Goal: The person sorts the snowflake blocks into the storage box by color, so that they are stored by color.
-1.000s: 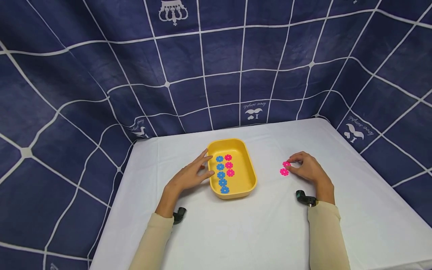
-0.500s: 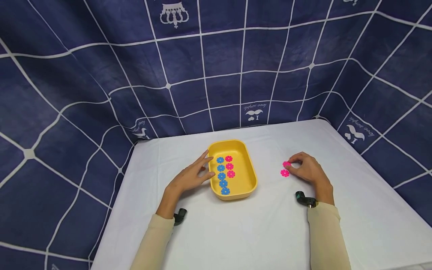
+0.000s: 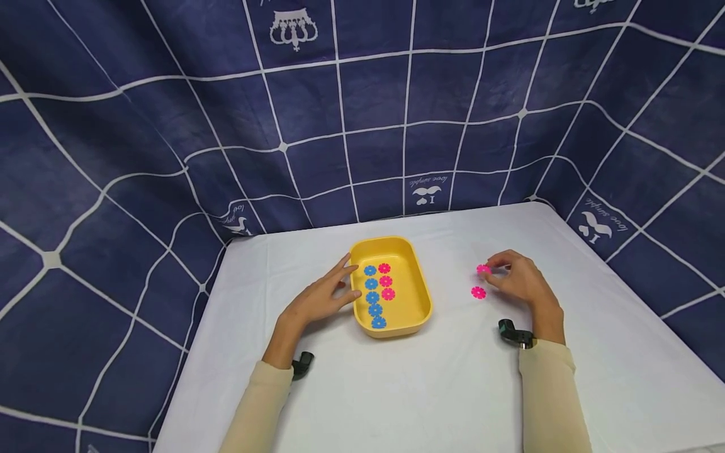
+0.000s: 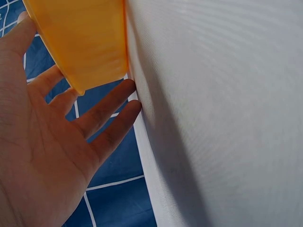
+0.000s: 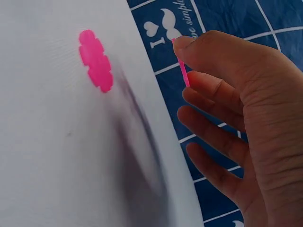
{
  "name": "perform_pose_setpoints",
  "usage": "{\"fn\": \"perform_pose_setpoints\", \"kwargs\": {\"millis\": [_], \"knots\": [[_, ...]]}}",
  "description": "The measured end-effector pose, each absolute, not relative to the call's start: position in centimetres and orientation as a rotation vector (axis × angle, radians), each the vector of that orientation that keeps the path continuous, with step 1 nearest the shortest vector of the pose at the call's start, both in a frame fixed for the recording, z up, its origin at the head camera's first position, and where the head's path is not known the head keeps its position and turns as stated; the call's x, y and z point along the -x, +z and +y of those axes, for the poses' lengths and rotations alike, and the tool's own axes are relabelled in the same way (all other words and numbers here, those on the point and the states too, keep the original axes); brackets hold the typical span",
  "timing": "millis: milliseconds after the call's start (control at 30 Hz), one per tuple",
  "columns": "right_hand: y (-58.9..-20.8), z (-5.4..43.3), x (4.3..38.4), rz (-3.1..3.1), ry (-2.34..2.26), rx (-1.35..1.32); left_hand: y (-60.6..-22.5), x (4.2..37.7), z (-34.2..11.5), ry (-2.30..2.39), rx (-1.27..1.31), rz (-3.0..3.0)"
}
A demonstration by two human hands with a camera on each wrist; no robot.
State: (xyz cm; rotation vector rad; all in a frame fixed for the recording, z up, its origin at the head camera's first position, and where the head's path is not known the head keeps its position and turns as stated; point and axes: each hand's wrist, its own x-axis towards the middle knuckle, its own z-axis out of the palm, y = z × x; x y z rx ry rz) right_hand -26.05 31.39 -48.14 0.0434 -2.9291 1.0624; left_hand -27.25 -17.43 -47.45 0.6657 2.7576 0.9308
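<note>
My right hand [image 3: 520, 275] pinches a pink flower-shaped plastic disc [image 5: 181, 70] between thumb and index finger; the right wrist view shows it edge-on, lifted off the cloth. Another pink disc [image 3: 478, 292] lies flat on the table just left of that hand. My left hand [image 3: 318, 297] rests at the left side of a yellow tray [image 3: 416, 302], with thumb and fingers spread and fairly straight at its rim. Inside the tray, several blue discs [image 3: 372, 297] form a column along the left, and 3 pink discs [image 3: 386, 281] stand in a second column beside it.
A white cloth [image 3: 430, 390] covers the table. Blue curtains [image 3: 374, 94] with white lines rise behind and at both sides. Each wrist carries a black camera mount, such as the right one [image 3: 514, 333].
My right hand has picked up the farther of the two pink discs and raised it away from the other. The left hand and the tray stay together in place.
</note>
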Motion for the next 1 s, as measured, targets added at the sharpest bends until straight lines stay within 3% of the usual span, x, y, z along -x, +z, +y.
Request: {"fn": "perform_pose_setpoints", "kwargs": {"millis": [1000], "knots": [[-43.2, 29.2, 25.0, -2.830, 0.933, -0.188, -47.5, 27.2, -17.7, 0.916, -0.669, 2.758]]}}
